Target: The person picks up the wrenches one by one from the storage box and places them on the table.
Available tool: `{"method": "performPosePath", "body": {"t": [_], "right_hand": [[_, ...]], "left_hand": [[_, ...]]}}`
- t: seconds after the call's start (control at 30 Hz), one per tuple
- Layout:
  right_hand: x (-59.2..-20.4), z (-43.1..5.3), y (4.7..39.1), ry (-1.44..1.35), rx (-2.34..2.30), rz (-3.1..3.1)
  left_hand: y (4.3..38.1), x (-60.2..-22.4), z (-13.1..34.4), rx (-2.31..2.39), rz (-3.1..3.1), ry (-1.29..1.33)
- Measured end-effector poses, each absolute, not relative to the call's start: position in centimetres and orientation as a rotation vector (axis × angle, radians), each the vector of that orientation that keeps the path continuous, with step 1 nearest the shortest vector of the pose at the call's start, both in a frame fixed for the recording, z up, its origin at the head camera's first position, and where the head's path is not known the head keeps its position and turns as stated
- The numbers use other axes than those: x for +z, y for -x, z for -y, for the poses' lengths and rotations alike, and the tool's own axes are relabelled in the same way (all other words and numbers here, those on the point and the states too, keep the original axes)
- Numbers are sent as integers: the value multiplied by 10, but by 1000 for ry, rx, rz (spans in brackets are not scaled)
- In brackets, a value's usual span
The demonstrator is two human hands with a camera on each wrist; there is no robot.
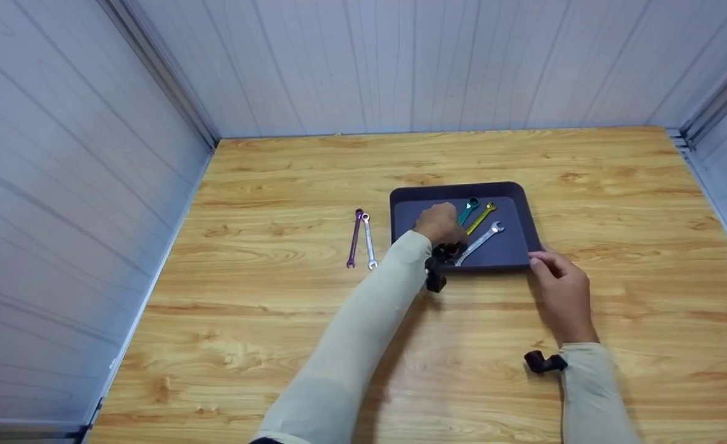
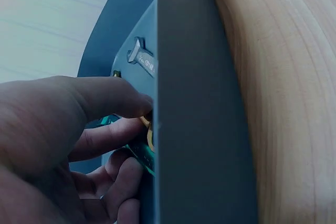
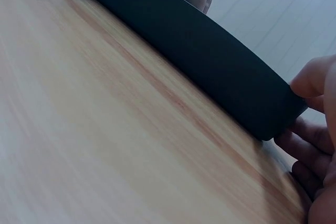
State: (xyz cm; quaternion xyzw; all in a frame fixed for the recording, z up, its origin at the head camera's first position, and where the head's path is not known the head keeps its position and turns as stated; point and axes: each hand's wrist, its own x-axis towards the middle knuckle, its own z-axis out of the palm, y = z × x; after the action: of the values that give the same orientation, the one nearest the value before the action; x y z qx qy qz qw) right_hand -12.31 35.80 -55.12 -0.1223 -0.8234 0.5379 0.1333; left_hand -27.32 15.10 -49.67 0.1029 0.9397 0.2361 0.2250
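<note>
A dark grey tray [image 1: 511, 256] lies on the table. Inside it are a green wrench [image 1: 465, 213], a yellow wrench [image 1: 481, 217] and a silver wrench [image 1: 481, 242]. My left hand [image 1: 440, 223] reaches into the tray; thumb and index finger pinch the yellow wrench [image 2: 150, 139] near its lower end, with the green wrench [image 2: 140, 153] just beneath. The tray's wall hides part of this in the left wrist view. At the front right corner, my right hand [image 1: 563, 293] grips the tray [image 3: 210, 56], thumb at the rim and fingers low on the outside.
Left of the tray, a purple wrench [image 1: 355, 239] and another silver wrench [image 1: 369, 242] lie side by side on the wooden table [image 1: 264, 296]. Pale panel walls [image 1: 375, 68] stand at the back and on both sides.
</note>
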Motion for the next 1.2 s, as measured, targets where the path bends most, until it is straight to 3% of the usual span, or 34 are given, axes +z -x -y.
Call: {"method": "performPosePath", "body": {"t": [0.4, 0.87, 1.2], "right_hand": [[-551, -363, 121, 383, 1544, 2369], [-552, -357, 125, 341, 1554, 2375], [-554, -360, 124, 352, 1506, 2396]], "left_hand": [[286, -499, -153, 740, -2539, -462], [323, -496, -140, 897, -2300, -226], [313, -494, -147, 737, -2488, -358]]}}
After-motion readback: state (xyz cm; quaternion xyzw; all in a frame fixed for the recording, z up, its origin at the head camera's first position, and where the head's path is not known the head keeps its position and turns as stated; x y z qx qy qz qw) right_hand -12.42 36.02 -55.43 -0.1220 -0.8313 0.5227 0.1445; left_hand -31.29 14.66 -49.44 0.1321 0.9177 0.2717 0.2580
